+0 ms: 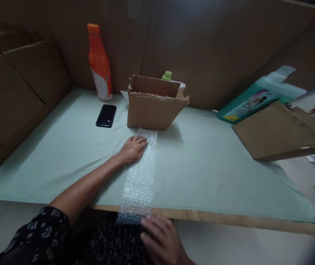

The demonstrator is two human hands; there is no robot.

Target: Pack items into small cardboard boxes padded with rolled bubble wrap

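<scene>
Sitting on the table (pixel 201 173) are one strip of bubble wrap (pixel 140 176), one open cardboard box (pixel 154 106), one black phone (pixel 106 116), one orange bottle (pixel 99 64) and one teal jug (pixel 259 97). One flattened cardboard piece (pixel 281 130) is lying near the right edge. Two hands are showing.

At frame centre the left hand (pixel 132 149) lies flat on a bubble wrap strip (pixel 141 176) running down the bench (pixel 201 165); the right hand (pixel 163 241) touches the strip's near end at the bottom edge.
</scene>
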